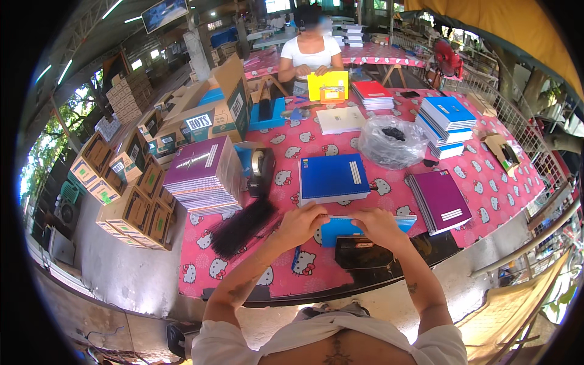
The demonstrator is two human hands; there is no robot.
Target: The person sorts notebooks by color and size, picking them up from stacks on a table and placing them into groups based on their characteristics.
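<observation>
At the table's near edge I hold a light blue notebook (337, 229) on its long side, its top edge level. My left hand (302, 222) pinches its upper left corner. Further right, my right hand (378, 226) grips the same top edge with its fingers bent over it. Just below the notebook sits a black device (364, 252), partly covered by my right forearm. Beyond my hands lies a stack of dark blue notebooks (333, 173). To the right are purple notebooks (439, 198). A bundle of thin black strands (244, 228) rests left of my left arm.
A tall purple notebook stack (204, 170) and a tape dispenser (260, 172) stand left. A clear plastic bag (392, 143) and blue notebook stacks (447, 115) are at right. Across the table, a person (311, 52) holds a yellow notebook (328, 83). Cardboard boxes (137, 213) crowd the left floor.
</observation>
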